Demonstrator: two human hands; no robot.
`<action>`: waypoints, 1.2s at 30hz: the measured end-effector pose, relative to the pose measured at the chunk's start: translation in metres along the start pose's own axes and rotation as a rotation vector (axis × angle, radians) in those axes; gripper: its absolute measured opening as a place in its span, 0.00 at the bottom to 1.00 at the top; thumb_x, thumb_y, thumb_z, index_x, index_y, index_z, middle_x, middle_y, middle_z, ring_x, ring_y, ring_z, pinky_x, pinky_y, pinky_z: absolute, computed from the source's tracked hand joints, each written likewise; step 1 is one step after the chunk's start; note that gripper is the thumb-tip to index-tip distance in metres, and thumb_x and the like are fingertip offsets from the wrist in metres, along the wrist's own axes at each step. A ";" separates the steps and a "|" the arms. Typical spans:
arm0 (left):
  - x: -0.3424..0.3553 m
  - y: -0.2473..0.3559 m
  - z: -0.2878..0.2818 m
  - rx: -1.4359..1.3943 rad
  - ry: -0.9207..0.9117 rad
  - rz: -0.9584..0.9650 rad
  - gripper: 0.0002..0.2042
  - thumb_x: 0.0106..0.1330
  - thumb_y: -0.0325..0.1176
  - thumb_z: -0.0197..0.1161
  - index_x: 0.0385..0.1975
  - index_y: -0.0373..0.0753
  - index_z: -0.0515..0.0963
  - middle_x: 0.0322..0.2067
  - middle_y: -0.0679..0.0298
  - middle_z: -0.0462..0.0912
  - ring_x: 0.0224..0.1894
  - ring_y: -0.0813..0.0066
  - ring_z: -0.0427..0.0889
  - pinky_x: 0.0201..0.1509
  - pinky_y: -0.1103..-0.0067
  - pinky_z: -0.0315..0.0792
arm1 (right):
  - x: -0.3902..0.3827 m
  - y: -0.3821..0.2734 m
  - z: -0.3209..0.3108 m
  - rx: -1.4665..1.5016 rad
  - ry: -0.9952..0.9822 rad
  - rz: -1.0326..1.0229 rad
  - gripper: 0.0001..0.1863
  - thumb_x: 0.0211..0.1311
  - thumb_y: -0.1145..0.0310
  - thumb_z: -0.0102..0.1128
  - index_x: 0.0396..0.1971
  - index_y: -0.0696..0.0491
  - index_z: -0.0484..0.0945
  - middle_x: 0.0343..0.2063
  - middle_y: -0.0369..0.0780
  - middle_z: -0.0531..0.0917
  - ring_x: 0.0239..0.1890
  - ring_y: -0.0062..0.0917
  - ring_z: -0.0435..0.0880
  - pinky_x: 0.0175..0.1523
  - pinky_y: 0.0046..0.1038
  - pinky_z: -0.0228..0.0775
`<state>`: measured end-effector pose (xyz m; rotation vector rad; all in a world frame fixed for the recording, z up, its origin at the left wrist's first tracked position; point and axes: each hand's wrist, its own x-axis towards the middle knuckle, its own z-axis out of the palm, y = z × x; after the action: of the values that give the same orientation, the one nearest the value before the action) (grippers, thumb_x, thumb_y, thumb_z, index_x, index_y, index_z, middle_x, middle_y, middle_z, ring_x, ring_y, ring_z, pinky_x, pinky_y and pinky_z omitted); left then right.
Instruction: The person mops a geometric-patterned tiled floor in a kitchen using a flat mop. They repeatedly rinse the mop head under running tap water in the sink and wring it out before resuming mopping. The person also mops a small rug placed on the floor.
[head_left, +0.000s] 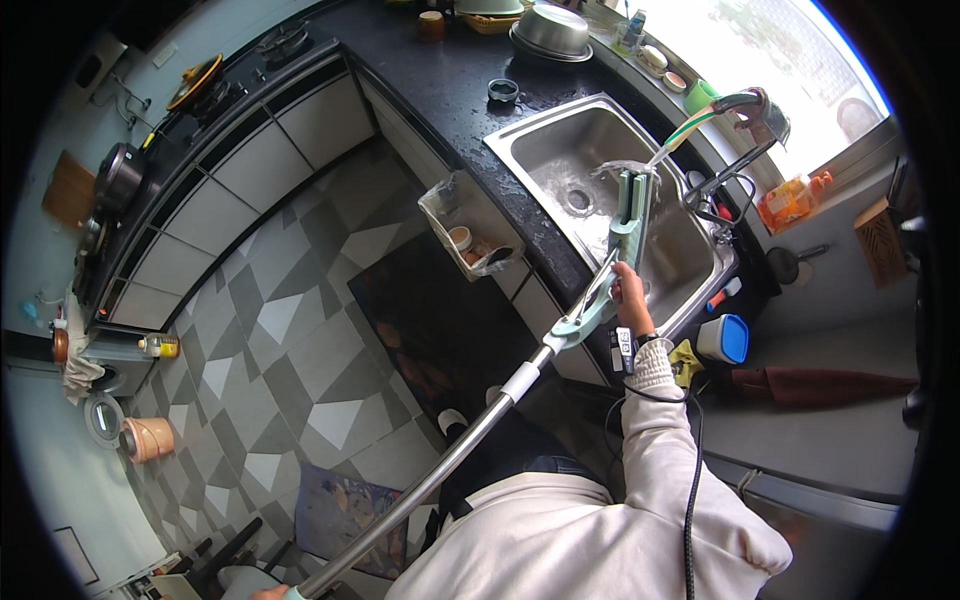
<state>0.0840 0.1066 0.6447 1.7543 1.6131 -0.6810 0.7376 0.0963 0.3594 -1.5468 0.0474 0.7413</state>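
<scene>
Holding a mop's wet head under a running tap

A long mop (pixel 480 430) slants across the view, from the lower left edge up to a steel sink (pixel 560 165) set into a dark worktop (pixel 430 80). Its pale green head (pixel 630 225) is over the sink, with water from the tap (pixel 740 105) splashing on its far end. The right hand (pixel 632 298) is at the near end of the head, its fingers closed around the green frame, though their undersides are hidden. The left hand (pixel 268 593) shows only as a sliver beside the pole's lower end; how far its fingers are closed, I cannot tell.

The metal pole looks stiff and fairly light for its length, but likely awkward to balance, since a small turn at the head would swing the far end widely. The head seems to be hard plastic, probably slippery where wet and a little heavier with water. The surest hold is probably the frame, just short of the splash, with a second grip well down the pole. Near the pole, a lined bin (pixel 470 205) at the worktop's front edge could get knocked.
</scene>
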 end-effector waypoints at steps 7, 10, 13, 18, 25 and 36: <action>-0.009 0.034 -0.029 0.353 0.124 -0.032 0.15 0.45 0.37 0.61 0.34 0.40 0.77 0.23 0.49 0.76 0.29 0.49 0.75 0.31 0.63 0.69 | 0.025 0.004 0.000 0.211 0.101 0.119 0.07 0.44 0.65 0.53 0.14 0.48 0.66 0.09 0.29 0.63 0.09 0.14 0.58 0.15 0.17 0.49; -0.015 0.046 -0.037 0.426 0.225 -0.016 0.14 0.43 0.32 0.60 0.34 0.43 0.77 0.20 0.52 0.75 0.25 0.51 0.75 0.29 0.64 0.69 | 0.034 0.005 0.000 0.334 0.108 0.160 0.11 0.46 0.67 0.51 0.09 0.47 0.63 0.08 0.31 0.64 0.11 0.19 0.63 0.17 0.22 0.57; -0.020 0.050 -0.039 0.455 0.330 0.042 0.12 0.43 0.30 0.60 0.31 0.43 0.76 0.18 0.54 0.75 0.24 0.52 0.75 0.28 0.65 0.69 | 0.037 0.006 0.002 0.458 0.014 0.161 0.11 0.46 0.68 0.51 0.10 0.48 0.62 0.08 0.31 0.64 0.11 0.21 0.63 0.18 0.23 0.58; -0.034 0.049 -0.025 0.538 0.466 0.049 0.10 0.41 0.31 0.62 0.25 0.41 0.74 0.16 0.55 0.73 0.22 0.54 0.75 0.27 0.65 0.69 | 0.038 0.002 0.019 0.526 -0.047 0.122 0.11 0.47 0.69 0.48 0.11 0.48 0.60 0.07 0.31 0.61 0.10 0.20 0.58 0.19 0.23 0.53; -0.046 0.052 -0.011 0.562 0.578 0.033 0.10 0.40 0.32 0.63 0.24 0.40 0.72 0.17 0.57 0.73 0.22 0.57 0.74 0.26 0.67 0.68 | 0.045 -0.007 0.045 0.637 -0.105 0.124 0.12 0.47 0.69 0.47 0.10 0.47 0.59 0.06 0.29 0.59 0.10 0.17 0.57 0.18 0.20 0.50; -0.050 0.047 0.004 0.579 0.555 -0.002 0.09 0.42 0.31 0.61 0.23 0.40 0.70 0.16 0.58 0.72 0.20 0.57 0.73 0.24 0.67 0.68 | 0.050 -0.007 0.051 0.588 -0.139 0.074 0.11 0.46 0.68 0.48 0.09 0.47 0.60 0.06 0.29 0.61 0.09 0.17 0.58 0.17 0.19 0.52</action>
<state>0.1255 0.0694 0.6853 2.5328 1.8948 -0.7569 0.7584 0.1631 0.3452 -0.9358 0.2020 0.8037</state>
